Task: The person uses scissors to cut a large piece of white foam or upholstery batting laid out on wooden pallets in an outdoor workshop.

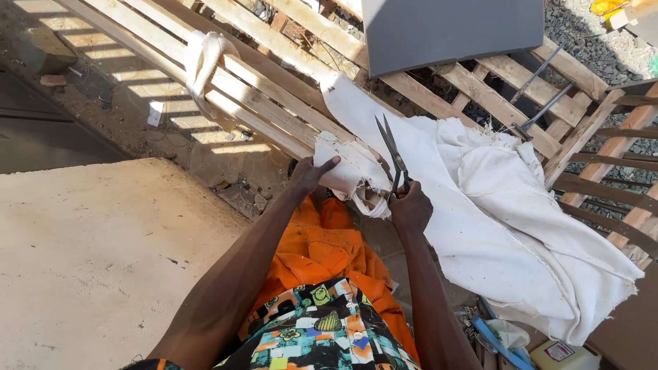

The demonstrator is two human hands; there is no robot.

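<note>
White cloth (480,205) — a large, coarse sheet with frayed edges, draped over a slatted wooden frame (274,103) and spilling down to the right towards the ground.

Left hand (312,175) — closed on a bunched edge of the cloth, pulling it taut beside the frame.

Right hand (411,209) — fingers closed through the handles of dark scissors (394,157), blades parted and pointing up into the cloth just right of the held edge.

State of work — by my reading, cutting is under way but early: a ragged strip hangs loose between the hands, while most of the sheet lies uncut.

Also present — a second strip of cloth (205,68) knotted over a slat, a grey panel (445,27), orange garment (329,253) below the arms.
</note>
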